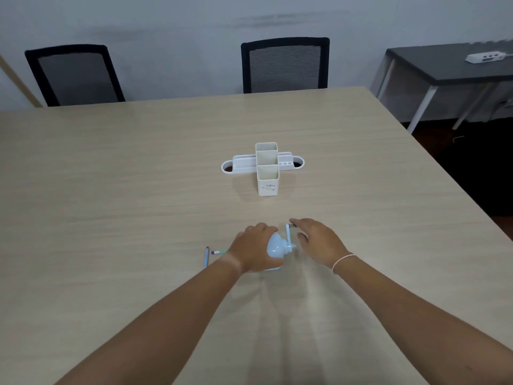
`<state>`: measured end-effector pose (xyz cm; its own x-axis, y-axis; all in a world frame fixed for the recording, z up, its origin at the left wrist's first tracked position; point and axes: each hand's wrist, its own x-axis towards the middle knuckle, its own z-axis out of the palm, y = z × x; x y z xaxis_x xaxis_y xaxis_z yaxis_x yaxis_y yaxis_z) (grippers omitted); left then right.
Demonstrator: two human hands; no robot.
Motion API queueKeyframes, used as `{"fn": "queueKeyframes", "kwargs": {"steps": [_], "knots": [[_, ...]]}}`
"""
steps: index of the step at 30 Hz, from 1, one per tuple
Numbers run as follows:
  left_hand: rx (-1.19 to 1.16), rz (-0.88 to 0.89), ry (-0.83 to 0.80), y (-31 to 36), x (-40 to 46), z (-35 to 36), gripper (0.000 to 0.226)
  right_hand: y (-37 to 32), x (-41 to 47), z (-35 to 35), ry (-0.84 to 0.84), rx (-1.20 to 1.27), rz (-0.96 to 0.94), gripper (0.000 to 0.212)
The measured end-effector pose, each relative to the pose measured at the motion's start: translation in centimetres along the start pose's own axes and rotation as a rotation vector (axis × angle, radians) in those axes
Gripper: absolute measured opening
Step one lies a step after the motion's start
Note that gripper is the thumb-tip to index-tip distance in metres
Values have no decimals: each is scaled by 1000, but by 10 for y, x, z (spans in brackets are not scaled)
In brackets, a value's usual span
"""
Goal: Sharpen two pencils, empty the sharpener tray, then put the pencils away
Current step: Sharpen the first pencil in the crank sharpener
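L hand curled over pale-blue sharpener, pinning it to surface. R hand loose, fingers at crank handle just left of them, grip unclear. Two pencils lying left of L hand, nearer it.

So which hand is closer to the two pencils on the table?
Left. The left hand grips the sharpener right beside the pencils; the right hand is past the sharpener, by its crank.
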<state>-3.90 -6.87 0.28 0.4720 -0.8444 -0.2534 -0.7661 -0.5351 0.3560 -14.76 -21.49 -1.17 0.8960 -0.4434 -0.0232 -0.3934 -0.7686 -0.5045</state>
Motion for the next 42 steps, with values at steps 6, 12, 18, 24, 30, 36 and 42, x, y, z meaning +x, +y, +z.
{"fn": "queueKeyframes", "kwargs": {"steps": [6, 12, 18, 24, 30, 36, 42], "knots": [[107, -43, 1, 2, 9, 14, 72, 5, 14, 14, 123, -203, -57, 16], [84, -43, 61, -1, 12, 21, 66, 11, 8, 43, -86, -340, -96, 16], [98, -26, 59, -3, 14, 21, 68, 14, -51, 37, 65, -167, -269, 13], [102, -11, 45, -1, 14, 18, 67, 3, -12, 9, 264, 20, -208, 13], [91, -18, 47, -2, 15, 17, 69, 10, 12, 36, -157, -82, 17, 17], [95, -1, 36, -3, 15, 17, 69, 7, -51, 22, 101, 121, -205, 12], [102, 6, 14, -1, 15, 15, 68, 8, 27, 19, 12, 61, -5, 16]]}}
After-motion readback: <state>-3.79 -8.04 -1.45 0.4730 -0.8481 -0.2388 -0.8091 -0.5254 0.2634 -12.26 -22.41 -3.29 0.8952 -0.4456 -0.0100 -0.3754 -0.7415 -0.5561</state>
